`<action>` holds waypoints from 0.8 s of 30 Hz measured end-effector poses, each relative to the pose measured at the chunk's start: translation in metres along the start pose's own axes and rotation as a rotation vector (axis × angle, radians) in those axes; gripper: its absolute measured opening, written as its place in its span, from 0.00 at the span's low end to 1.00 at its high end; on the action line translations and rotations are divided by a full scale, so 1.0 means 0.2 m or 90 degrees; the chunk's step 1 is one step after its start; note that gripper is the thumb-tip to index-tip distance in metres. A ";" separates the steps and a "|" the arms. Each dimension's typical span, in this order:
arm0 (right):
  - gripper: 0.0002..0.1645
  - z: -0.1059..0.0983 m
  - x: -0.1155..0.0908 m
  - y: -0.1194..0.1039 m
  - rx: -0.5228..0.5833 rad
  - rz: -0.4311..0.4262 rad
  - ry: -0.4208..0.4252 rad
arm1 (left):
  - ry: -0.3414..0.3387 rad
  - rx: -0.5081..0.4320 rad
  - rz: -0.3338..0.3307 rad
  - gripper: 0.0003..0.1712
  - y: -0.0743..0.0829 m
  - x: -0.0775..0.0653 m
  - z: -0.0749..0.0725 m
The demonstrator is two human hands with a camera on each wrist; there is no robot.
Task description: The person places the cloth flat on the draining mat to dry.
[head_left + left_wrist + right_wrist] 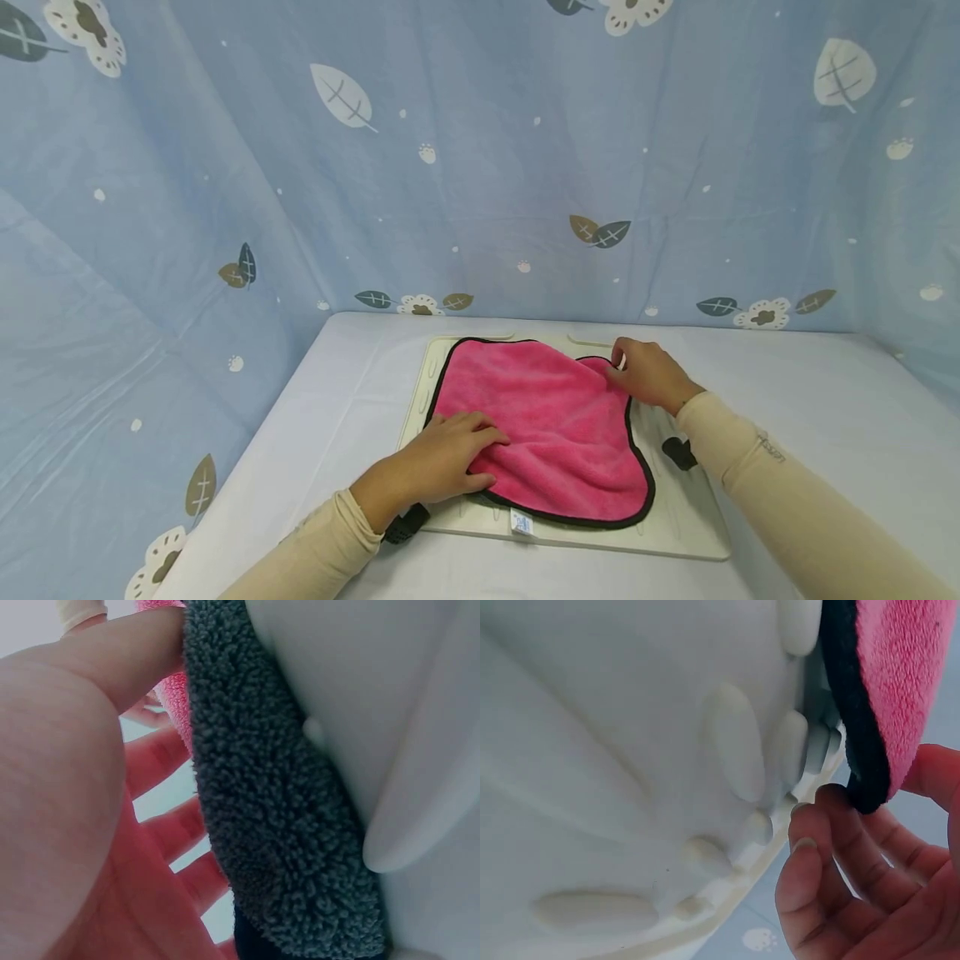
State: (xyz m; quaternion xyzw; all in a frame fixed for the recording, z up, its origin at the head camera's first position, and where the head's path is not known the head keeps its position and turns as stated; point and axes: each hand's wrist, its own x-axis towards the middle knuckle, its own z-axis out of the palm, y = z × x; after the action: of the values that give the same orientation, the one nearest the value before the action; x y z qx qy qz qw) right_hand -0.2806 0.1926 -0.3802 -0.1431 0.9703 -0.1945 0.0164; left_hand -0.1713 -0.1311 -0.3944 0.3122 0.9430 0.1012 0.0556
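One pink cloth [547, 425] in the right grip [651, 372]

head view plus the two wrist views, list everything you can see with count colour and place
cloth: one, pink with black edging and dark grey underside, on the board
tag: one, white with blue print, at the cloth's near edge
board: one, cream, on the table under the cloth
table: one, white, under the board
backdrop: blue with leaf and flower print, behind and beside the table
black wrist pieces: two, one by each wrist
sleeves: two, cream, on both forearms
left hand: one, resting on the cloth
right hand: one, pinching its far right corner
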 end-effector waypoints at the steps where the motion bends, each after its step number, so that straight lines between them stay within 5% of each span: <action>1: 0.13 0.00 0.01 0.00 0.004 0.001 -0.003 | 0.000 0.001 0.000 0.27 0.00 0.00 0.00; 8: 0.25 0.01 0.09 0.00 0.013 -0.010 -0.041 | -0.004 0.004 -0.002 0.27 -0.01 0.00 0.01; 16: 0.11 0.00 0.12 0.00 -0.003 -0.012 -0.031 | -0.007 0.004 0.000 0.27 0.00 0.00 -0.01; 24: 0.07 -0.02 0.15 0.01 0.003 -0.013 0.045 | -0.010 -0.002 -0.004 0.27 0.00 0.00 -0.02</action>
State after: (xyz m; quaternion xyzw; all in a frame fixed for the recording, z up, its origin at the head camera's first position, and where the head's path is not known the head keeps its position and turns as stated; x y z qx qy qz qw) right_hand -0.3103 0.1874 -0.3758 -0.1460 0.9682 -0.2023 -0.0198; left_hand -0.1724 -0.1319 -0.3916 0.3102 0.9432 0.1003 0.0643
